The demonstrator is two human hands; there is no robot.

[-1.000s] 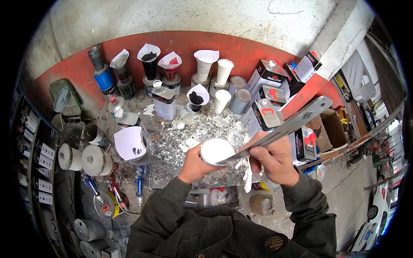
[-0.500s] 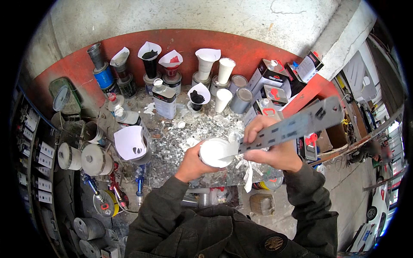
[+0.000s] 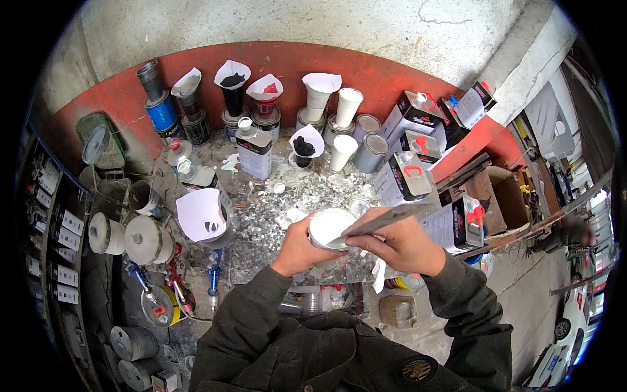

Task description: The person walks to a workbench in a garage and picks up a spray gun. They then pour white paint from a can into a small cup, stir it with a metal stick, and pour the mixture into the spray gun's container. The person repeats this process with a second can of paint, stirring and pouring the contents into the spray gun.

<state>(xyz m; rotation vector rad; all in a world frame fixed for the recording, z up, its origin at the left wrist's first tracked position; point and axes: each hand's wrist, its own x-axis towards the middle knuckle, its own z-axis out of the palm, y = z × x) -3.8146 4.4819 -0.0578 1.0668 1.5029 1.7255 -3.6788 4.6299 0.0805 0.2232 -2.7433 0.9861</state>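
— Cup (image 3: 328, 226) of white paint, where is it?
— Held above the paint-spattered table (image 3: 274, 215), near its front edge. The left hand (image 3: 298, 243) is wrapped around its side, fingers clamped on it.
— And the right hand (image 3: 403, 243)?
— Closed on a flat grey metal stirring stick (image 3: 385, 219). The stick slants from upper right down to the left, and its lower end sits at the rim of the cup, over the white paint.
— What stands around?
— Just left of the hands, a white paper funnel (image 3: 201, 214) sits in a tin. Behind the cup, a rectangular grey can (image 3: 254, 151) and a white paper cup (image 3: 339, 152). Along the red wall band (image 3: 372, 72), a row of tins topped with paper funnels, some stained black or red.
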